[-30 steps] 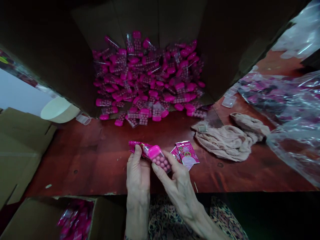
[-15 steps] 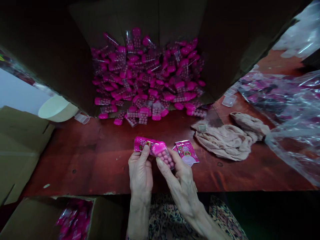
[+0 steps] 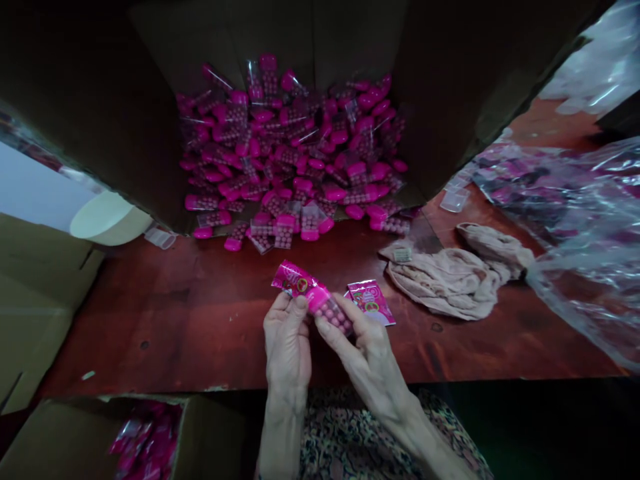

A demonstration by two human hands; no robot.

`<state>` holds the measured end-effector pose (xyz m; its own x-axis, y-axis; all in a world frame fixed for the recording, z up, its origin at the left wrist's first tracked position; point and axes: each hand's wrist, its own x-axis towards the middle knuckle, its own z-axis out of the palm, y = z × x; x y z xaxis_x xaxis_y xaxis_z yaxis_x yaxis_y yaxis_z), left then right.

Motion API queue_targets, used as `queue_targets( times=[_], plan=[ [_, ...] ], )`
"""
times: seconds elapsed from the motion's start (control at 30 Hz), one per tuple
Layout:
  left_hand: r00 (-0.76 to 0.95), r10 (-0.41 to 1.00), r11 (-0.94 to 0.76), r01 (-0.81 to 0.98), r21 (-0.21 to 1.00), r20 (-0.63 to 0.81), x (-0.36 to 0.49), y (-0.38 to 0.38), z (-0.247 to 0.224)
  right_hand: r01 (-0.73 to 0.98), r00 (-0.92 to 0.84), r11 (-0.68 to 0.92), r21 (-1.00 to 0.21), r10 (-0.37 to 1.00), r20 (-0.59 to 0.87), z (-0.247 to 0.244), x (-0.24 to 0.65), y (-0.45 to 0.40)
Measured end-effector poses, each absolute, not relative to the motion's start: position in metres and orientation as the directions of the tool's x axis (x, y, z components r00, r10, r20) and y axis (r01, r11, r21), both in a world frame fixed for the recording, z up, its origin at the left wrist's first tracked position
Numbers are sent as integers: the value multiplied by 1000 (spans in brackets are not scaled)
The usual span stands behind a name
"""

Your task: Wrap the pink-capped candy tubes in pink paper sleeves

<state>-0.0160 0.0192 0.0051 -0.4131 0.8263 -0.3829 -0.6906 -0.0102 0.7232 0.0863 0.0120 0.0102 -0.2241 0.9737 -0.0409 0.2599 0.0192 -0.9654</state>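
Between thumb and fingers, my left hand [image 3: 290,340] pinches a shiny pink printed wrapper [image 3: 295,278]. My right hand [image 3: 367,347] grips a small clear container [image 3: 334,315] of pink balls, its pink cap pointing up and left. The cap end lies against or partly inside the wrapper's right end; which of the two cannot be made out. Just right of my hands, more flat pink wrappers [image 3: 371,301] lie on the red-brown table [image 3: 200,320]. Beyond them, a pile of similar pink-capped containers [image 3: 295,153] fills the mouth of a large carton [image 3: 165,133].
A crumpled beige cloth [image 3: 450,277] and a clear plastic bag [image 3: 590,247] of pink pieces lie at the right. At the left are a pale round bowl [image 3: 110,219] and cardboard flaps [image 3: 40,293]. Below the table's edge, an open box [image 3: 210,433] holds pink packets [image 3: 150,440].
The wrapper has tilted and now meets the container's cap, which it partly covers. My left hand has shifted slightly right, and the view has moved a little.
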Motion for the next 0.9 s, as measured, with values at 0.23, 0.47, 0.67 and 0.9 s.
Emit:
queue_targets(
  times=[0.23, 0.47, 0.67, 0.9],
  plan=[
    [-213, 877, 107, -788, 607, -431, -28, 15, 10, 254, -308, 172, -952, 947, 89, -2, 87, 10],
    [-189, 903, 138, -724, 676, -386, -30, 14, 10, 304, -347, 155, -940, 937, 42, -3, 92, 12],
    [-278, 864, 133, -676, 725, -419, -23, 14, 8, 338, -304, 164, -927, 951, 58, -8, 91, 9],
    [-254, 878, 138, -676, 724, -405, -30, 12, 13, 60, -392, -114, -992, 911, -129, -7, 97, 13]
  ],
)
